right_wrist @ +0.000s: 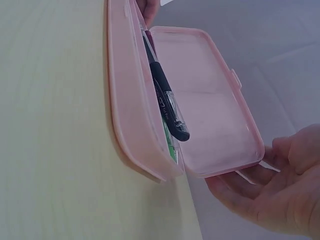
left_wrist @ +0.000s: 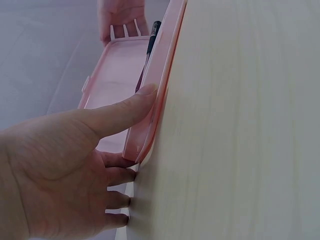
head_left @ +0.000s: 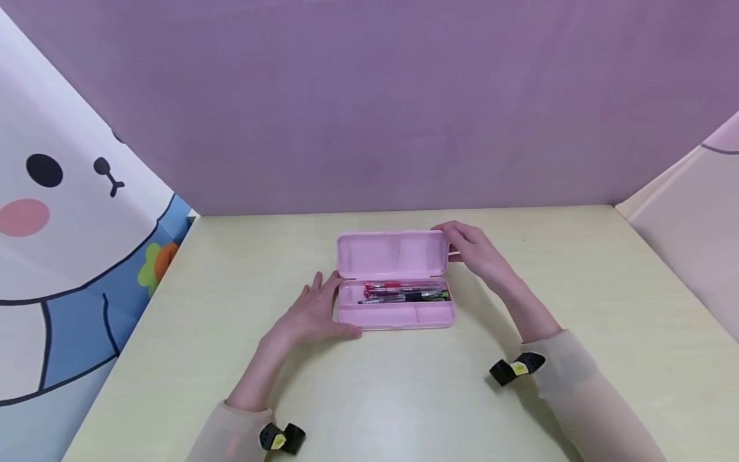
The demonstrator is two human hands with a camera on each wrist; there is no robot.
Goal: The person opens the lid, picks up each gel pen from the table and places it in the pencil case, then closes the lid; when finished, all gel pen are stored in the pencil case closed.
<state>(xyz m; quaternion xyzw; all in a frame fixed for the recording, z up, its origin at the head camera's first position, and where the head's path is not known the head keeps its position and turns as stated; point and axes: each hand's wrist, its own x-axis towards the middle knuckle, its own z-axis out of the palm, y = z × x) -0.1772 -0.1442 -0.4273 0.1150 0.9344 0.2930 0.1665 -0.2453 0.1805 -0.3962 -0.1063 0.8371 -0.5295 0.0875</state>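
A pink pencil case (head_left: pixel 378 316) lies on the table with its lid (head_left: pixel 392 255) raised at the back. Several pens (head_left: pixel 407 296), red and black among them, fill its rear compartment. At the case's left end, my left hand (head_left: pixel 312 312) grips the base, thumb along the front wall and index finger at the far corner, other fingers spread. My right hand (head_left: pixel 476 251) holds the lid at its upper right corner; the right wrist view shows fingers behind the lid (right_wrist: pixel 205 110) and the thumb by its edge. One black pen (right_wrist: pixel 165 95) sticks up over the base's rim there.
The pale wooden table (head_left: pixel 404 391) ends at a purple backdrop (head_left: pixel 392 115) behind the case. A cartoon-printed panel (head_left: pixel 75 244) stands on the left and a pale panel (head_left: pixel 693 218) on the right. Small black cameras (head_left: pixel 516 368) are worn on both wrists.
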